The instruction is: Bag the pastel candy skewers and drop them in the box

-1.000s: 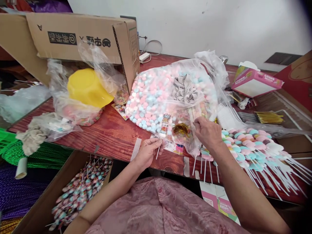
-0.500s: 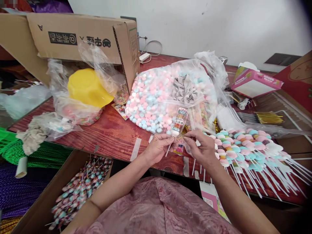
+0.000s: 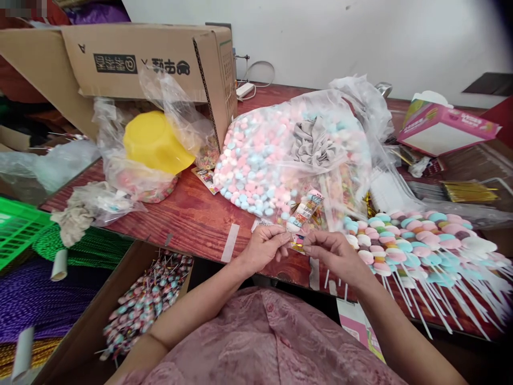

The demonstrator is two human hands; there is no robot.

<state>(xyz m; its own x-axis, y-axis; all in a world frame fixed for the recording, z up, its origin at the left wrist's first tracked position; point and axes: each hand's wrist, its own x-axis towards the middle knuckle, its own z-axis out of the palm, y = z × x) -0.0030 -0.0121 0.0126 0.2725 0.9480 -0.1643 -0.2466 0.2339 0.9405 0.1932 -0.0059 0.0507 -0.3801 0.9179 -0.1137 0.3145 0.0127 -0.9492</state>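
Observation:
A marshmallow lollipop in a printed clear wrapper (image 3: 306,210) tilts up and to the right at the table's front edge. My left hand (image 3: 266,247) pinches its lower end, where the stick is hidden by the fingers. Close by on the right, my right hand (image 3: 332,250) has thumb and forefinger pressed together near the wrapper's bottom; whatever thin thing they hold is too small to make out. Between the hands, a bit of colourful, yellowish packaging (image 3: 297,243) shows. Behind them lies a large clear bag of pink, blue and white marshmallows (image 3: 256,155).
Unwrapped marshmallow sticks (image 3: 425,246) are piled at right. A yellow bowl (image 3: 154,141) sits on bagged candy at left, before a cardboard box (image 3: 152,64). Below the table edge, an open carton holds many wrapped lollipops (image 3: 148,299). Gold twist ties (image 3: 468,191) lie far right.
My right hand has come in closer to my left, its fingers now at the wrapper's base. The wrapped lollipop leans further right. The whole view has shifted slightly.

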